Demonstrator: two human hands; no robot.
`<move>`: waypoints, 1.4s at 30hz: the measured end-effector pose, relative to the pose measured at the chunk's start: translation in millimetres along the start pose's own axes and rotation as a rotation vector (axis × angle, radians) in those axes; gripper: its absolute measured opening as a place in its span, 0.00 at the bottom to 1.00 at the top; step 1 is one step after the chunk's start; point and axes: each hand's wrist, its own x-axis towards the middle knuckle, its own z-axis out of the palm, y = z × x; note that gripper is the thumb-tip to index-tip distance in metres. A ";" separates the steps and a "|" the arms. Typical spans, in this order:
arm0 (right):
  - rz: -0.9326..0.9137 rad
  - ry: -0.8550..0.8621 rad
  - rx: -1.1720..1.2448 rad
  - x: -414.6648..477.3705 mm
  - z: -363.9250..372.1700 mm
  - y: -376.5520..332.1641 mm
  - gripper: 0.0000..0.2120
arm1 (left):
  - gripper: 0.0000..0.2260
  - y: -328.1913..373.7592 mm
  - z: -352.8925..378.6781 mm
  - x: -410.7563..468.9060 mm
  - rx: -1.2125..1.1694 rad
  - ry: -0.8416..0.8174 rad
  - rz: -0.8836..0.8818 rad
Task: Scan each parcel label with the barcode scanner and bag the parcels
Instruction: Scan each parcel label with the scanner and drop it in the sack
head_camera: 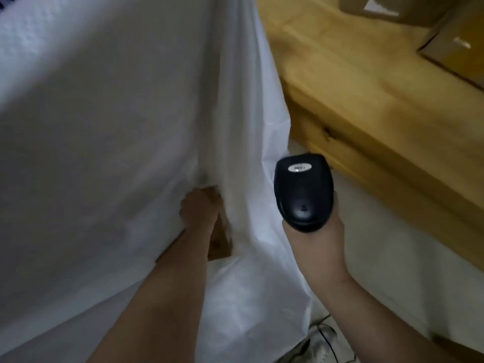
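1. My left hand [199,209] grips a brown cardboard parcel [220,239], fingers curled over its far edge. It sits low among the folds of the big white bag [117,121]. I judge I am feeding it into the bag's mouth, so its label is probably already scanned.
2. My right hand [314,243] is wrapped round the handle of the black barcode scanner [303,192], right of the bag with its head pointing far. I think it is held aside so it clears the bagging and is ready for the next label.
3. Edges: the bag's right fold hangs just beside the scanner. The wooden table [366,108] runs its long edge from near right to far left, close behind the scanner's head.
4. Open room: the pale strip between bag and table is my only free lane — narrow at the scanner.
5. More cardboard boxes [450,35] wait on the table at the far right, well apart from both hands.
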 end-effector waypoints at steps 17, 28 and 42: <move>0.129 -0.020 -0.079 -36.6 -50.0 -61.3 0.25 | 0.13 9.1 -128.6 -140.6 0.398 0.022 0.502; 0.061 0.225 0.034 -54.0 -179.0 -137.9 0.23 | 0.17 142.2 -236.7 -263.0 0.308 0.152 1.056; 0.085 0.599 0.224 -30.7 -374.6 -147.1 0.21 | 0.21 341.6 -184.4 -379.0 0.316 0.094 1.336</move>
